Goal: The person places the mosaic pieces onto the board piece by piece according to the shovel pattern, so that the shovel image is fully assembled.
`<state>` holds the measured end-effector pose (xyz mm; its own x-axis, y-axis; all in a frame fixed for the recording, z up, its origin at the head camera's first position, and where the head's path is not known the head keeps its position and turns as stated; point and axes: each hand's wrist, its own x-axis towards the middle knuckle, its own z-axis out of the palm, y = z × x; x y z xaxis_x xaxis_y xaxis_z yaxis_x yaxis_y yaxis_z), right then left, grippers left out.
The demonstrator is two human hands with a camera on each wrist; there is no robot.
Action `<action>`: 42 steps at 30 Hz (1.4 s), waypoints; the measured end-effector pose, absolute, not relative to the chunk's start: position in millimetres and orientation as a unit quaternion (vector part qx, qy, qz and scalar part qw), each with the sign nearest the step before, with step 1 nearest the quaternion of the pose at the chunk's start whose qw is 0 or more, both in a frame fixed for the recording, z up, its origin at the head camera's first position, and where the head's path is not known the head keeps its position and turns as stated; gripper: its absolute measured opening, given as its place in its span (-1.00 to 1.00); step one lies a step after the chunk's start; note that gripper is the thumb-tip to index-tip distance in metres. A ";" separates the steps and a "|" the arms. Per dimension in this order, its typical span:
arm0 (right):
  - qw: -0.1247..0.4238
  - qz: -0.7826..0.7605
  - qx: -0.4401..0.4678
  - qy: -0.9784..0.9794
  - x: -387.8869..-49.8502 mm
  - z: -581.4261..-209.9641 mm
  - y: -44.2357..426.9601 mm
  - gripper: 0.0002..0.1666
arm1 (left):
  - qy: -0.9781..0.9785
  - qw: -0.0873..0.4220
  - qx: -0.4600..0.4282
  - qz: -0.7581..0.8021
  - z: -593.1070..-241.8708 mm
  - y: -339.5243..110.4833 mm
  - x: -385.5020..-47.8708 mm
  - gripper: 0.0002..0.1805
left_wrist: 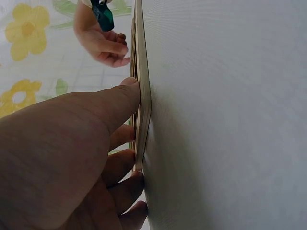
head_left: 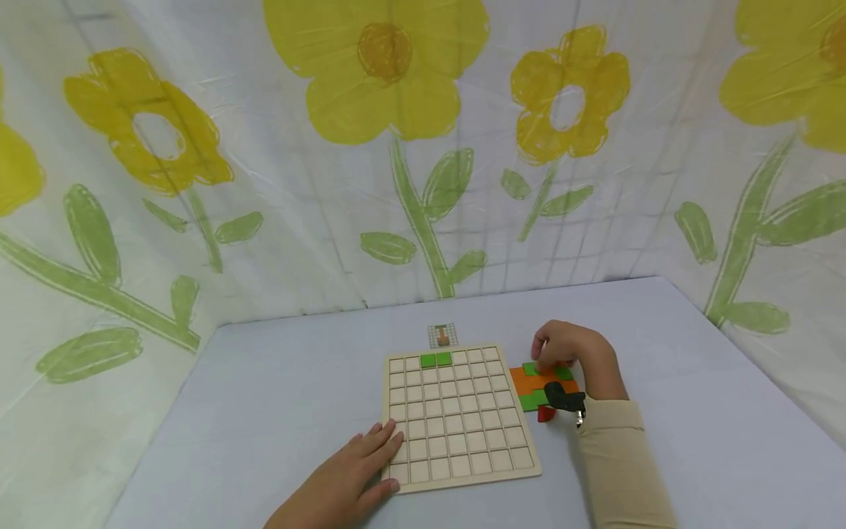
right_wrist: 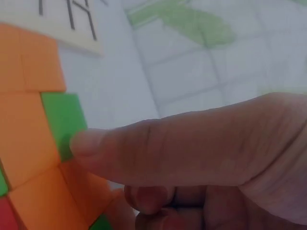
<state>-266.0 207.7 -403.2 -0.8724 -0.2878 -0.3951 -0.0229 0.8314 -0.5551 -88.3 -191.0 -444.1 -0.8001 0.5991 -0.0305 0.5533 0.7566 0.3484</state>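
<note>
A wooden grid board [head_left: 456, 422] lies on the table with two green squares [head_left: 436, 360] in its top row. My left hand [head_left: 350, 477] rests on its lower left edge, fingers extended; the left wrist view shows the thumb [left_wrist: 125, 98] against the board's side [left_wrist: 144, 96]. Right of the board, my right hand [head_left: 575, 353] is over orange and green tiles [head_left: 526, 383]. In the right wrist view its straight thumb [right_wrist: 144, 148] touches a green tile [right_wrist: 62, 115] beside orange ones [right_wrist: 24, 134]; the other visible fingers are bent below, their tips partly hidden.
A small card with a printed grid and an orange shape [head_left: 442, 336] lies behind the board. A red piece [head_left: 546, 414] is at the near end of the tiles, close to a black device on my right wrist. A flowered curtain [head_left: 317, 220] stands behind the table.
</note>
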 end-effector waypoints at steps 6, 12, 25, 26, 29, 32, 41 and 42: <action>0.248 -0.288 -0.082 0.921 -268.2 -409.9 210.7 -0.83 | 0.933 0.061 0.316 0.159 -445.2 -191.8 -88.2 -0.25; 0.258 -0.291 -0.096 0.916 -270.6 -412.2 208.7 -0.77 | 0.933 0.060 0.316 0.162 -444.7 -191.8 -88.2 -0.26; 0.256 -0.290 -0.114 0.915 -268.4 -410.1 200.2 -0.81 | 0.933 0.066 0.313 0.163 -445.6 -191.9 -89.0 -0.25; 0.257 -0.293 -0.115 0.914 -268.3 -409.8 199.9 -0.81 | 0.933 0.065 0.314 0.163 -445.7 -191.9 -89.0 -0.25; 0.256 -0.300 -0.118 0.911 -268.0 -407.6 199.3 -0.82 | 0.933 0.063 0.313 0.163 -445.6 -192.0 -88.8 -0.26; 0.255 -0.303 -0.125 0.910 -267.5 -404.8 199.4 -0.83 | 0.933 0.060 0.314 0.165 -445.4 -192.2 -88.3 -0.26; 0.239 -0.343 -0.140 0.897 -268.8 -404.6 203.9 -0.89 | 0.933 0.062 0.310 0.172 -445.0 -191.9 -87.8 -0.26; 0.234 -0.348 -0.139 0.897 -269.6 -405.2 204.9 -0.88 | 0.933 0.061 0.311 0.172 -445.0 -192.0 -87.6 -0.26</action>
